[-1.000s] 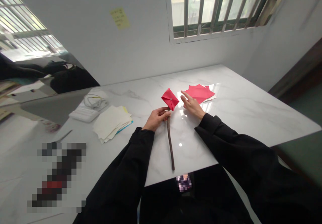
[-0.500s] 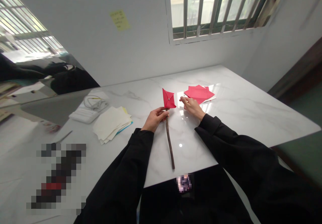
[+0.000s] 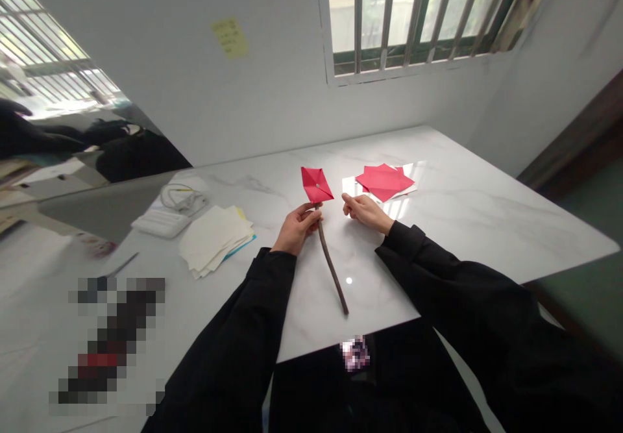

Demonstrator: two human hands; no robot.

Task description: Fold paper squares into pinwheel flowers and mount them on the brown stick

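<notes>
Left hand (image 3: 295, 227) grips stick (image 3: 331, 267) below pinned red paper pinwheel (image 3: 316, 184): assembly apparently done. Right hand (image 3: 363, 209) loosely curled, empty, beside pinwheel. Red paper sheets (image 3: 385, 181) beyond, unused.

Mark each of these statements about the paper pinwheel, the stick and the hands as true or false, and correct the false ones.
1. The left hand grips the stick just below the red pinwheel. True.
2. The right hand holds the pinwheel. False: it is beside it, apart from the paper.
3. A pile of red paper sheets lies beyond the right hand. True.
4. The stack of cream paper lies right of the stick. False: it lies to its left.
5. The table is dark wood. False: it is white marble.
</notes>
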